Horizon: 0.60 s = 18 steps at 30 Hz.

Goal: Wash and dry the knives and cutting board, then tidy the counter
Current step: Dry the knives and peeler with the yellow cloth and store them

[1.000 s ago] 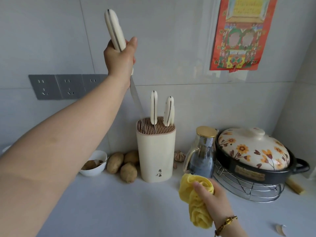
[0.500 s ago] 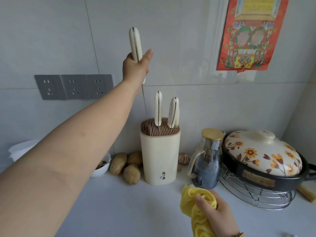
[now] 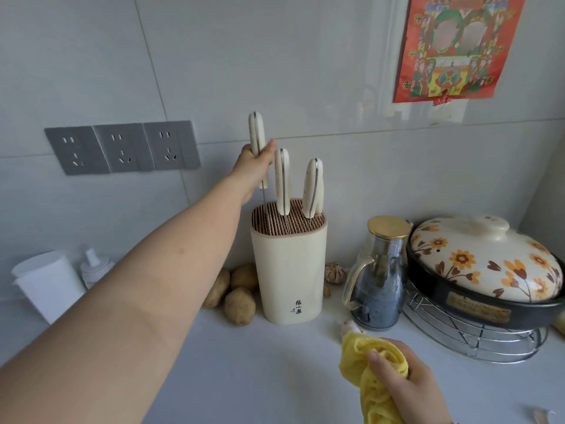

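From the head view, the left hand (image 3: 255, 165) is clenched round the cream handle of a knife (image 3: 256, 133), held upright over the left side of the knife block (image 3: 289, 264) with its thin blade reaching down to the slotted top. Two more knives (image 3: 282, 182) stand seated in the block just beside it. The right hand (image 3: 409, 390) grasps a bunched yellow cloth (image 3: 371, 390) low over the table (image 3: 244, 377). The cutting board is not in view.

Risks from here, as I judge them: the blade could jam or skew between the slots if pushed at an angle, and the block could tip toward the potatoes (image 3: 240, 306). The neighbouring handle is close enough to knock.
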Each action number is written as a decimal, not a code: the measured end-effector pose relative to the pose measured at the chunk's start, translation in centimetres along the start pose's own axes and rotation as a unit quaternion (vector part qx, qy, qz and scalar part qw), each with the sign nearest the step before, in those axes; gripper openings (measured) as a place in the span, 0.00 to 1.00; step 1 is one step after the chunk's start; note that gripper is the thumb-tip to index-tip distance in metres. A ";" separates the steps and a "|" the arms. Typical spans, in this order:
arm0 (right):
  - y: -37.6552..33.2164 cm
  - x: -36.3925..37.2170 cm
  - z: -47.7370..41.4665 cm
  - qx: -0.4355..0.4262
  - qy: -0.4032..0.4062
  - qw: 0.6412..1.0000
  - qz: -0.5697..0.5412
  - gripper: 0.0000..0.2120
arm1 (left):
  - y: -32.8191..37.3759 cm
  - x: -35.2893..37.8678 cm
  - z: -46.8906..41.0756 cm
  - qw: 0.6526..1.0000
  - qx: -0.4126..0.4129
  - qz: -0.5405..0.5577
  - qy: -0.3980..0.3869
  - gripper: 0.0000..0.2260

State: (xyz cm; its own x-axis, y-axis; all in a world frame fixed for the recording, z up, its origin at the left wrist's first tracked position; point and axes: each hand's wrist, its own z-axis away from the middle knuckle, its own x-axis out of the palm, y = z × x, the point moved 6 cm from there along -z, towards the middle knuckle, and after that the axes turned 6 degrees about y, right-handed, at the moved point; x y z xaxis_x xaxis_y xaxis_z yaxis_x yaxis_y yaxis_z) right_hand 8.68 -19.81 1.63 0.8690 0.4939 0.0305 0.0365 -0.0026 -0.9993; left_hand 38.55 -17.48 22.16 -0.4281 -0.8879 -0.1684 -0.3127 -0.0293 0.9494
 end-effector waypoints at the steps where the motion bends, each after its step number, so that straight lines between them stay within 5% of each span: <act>1: 0.2 -0.1 -0.2 0.016 0.000 1.000 0.000 0.07 | -1.0 0.2 -0.1 1.000 -0.013 0.005 -0.005 0.17; 4: 0.1 -0.3 -0.1 0.011 0.002 1.000 0.004 0.06 | -3.3 0.7 0.2 0.998 -0.057 0.028 -0.013 0.17; 7: -0.2 -0.5 0.3 -0.029 0.006 0.999 0.022 0.30 | -4.7 0.6 0.5 0.995 -0.086 0.054 -0.009 0.02; 10: -0.3 -0.9 0.4 -0.001 0.019 0.999 0.033 0.07 | -5.0 0.3 0.6 0.995 -0.080 0.060 -0.014 0.05; 14: -1.0 -1.0 1.0 -0.003 0.018 0.997 0.069 0.09 | -5.6 -0.5 1.7 0.996 -0.068 -0.051 -0.034 0.16; 18: -3.1 -1.6 3.0 -0.001 0.042 0.996 0.084 0.09 | -5.4 -3.6 4.9 0.982 -0.013 -0.173 0.074 0.20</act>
State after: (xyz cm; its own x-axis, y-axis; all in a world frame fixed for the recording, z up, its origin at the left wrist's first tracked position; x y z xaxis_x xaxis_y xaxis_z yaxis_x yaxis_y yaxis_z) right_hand 5.70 -17.92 4.65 0.9014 0.4110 -0.1363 -0.1129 -0.0808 -0.9903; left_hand 37.66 -11.86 16.38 -0.1713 -0.8797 -0.4437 -0.3945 -0.3514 0.8491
